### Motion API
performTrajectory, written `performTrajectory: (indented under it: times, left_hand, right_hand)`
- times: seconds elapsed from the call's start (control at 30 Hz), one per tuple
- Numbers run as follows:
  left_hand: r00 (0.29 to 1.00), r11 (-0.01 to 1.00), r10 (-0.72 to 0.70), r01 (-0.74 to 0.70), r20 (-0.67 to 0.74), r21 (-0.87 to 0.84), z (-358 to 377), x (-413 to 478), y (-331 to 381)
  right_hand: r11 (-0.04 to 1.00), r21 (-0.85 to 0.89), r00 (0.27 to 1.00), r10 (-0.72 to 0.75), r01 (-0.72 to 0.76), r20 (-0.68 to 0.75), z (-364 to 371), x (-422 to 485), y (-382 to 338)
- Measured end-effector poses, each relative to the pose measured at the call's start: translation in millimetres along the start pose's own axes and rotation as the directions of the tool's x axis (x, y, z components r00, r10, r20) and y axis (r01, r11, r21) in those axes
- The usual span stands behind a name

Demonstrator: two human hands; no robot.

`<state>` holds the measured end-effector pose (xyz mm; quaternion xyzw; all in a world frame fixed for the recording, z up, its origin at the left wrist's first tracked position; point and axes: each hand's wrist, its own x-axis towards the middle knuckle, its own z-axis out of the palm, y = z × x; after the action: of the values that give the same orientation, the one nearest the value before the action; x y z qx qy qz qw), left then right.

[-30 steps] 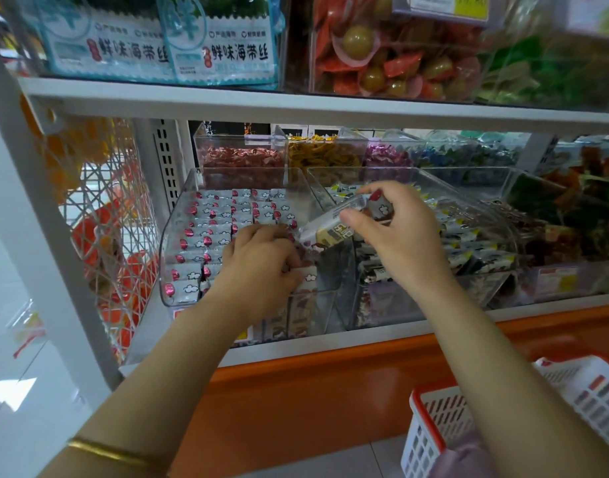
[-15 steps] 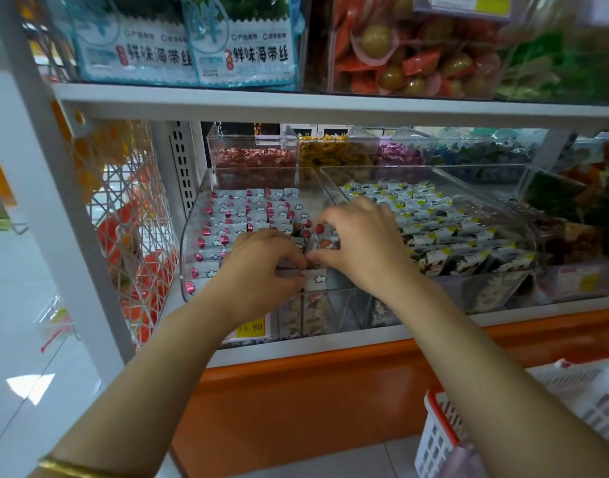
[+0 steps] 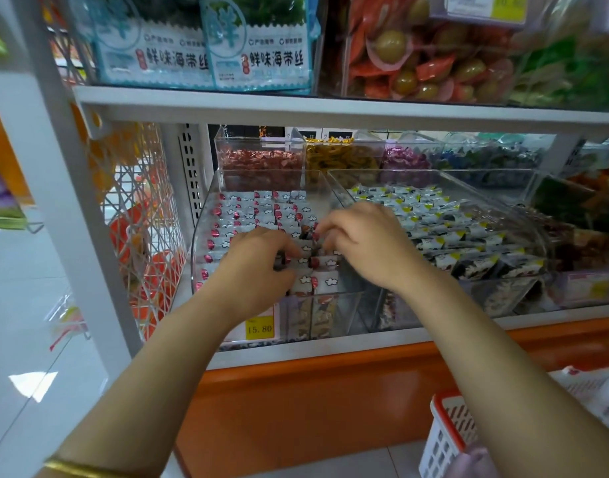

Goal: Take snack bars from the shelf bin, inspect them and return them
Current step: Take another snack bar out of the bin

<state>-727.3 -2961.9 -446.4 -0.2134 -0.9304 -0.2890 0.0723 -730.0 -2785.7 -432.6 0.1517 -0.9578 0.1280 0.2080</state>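
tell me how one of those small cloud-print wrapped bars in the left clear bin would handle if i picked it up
Probably light: the wrapped bars are small beside the right hand. Likely fairly stiff, since they lie in flat, straight rows. The glossy wrappers may be slippery, so neighbours could slide.

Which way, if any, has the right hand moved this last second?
Yes: the right hand went down-left, from above the right clear bin into the left clear bin, pinching a snack bar.

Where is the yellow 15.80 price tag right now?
Head view, left of centre: the yellow price tag sits on the front of the clear plastic bin, just below the left hand.
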Motion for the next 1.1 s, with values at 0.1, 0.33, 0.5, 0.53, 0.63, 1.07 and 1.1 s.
performTrajectory:
  times: [0.1,0.33,0.5,0.53,0.63,1.07,1.1]
  left_hand:
    - [1.0,1.0,-0.012,0.011,-0.016,-0.011,-1.7,0.1,0.9]
    - [0.999,0.999,-0.026,0.024,-0.034,-0.04,-2.4,0.1,1.5]
    - [0.998,0.998,-0.029,0.026,-0.052,-0.057,-2.8,0.6,-1.7]
    - [0.998,0.998,-0.028,0.024,-0.057,-0.059,-2.8,0.7,-2.6]
    - [0.995,0.996,-0.02,0.012,-0.101,-0.083,-2.8,1.4,-3.8]
    - [0.969,0.889,-0.114,0.002,-0.218,-0.458,-3.2,-3.7,9.7]
    - [0.976,0.842,-0.123,0.008,-0.179,-0.539,-3.2,-5.0,11.4]
  right_hand:
    - [0.998,0.046,0.994,0.047,-0.042,-0.102,-6.1,8.6,8.8]
    - [0.955,-0.296,1.0,0.023,-0.028,-0.019,5.2,21.1,13.0]
    - [0.966,-0.259,0.999,0.031,-0.028,0.009,11.2,23.7,9.5]
    - [0.976,-0.217,0.999,0.025,-0.032,-0.036,11.5,23.2,9.5]
    - [0.995,-0.069,0.972,0.051,-0.068,-0.229,6.5,21.3,11.1]
    - [0.728,0.682,0.781,0.464,-0.067,-0.419,-19.5,-17.4,4.3]
    - [0.669,0.74,0.788,0.493,-0.072,-0.369,-18.2,-19.2,1.9]
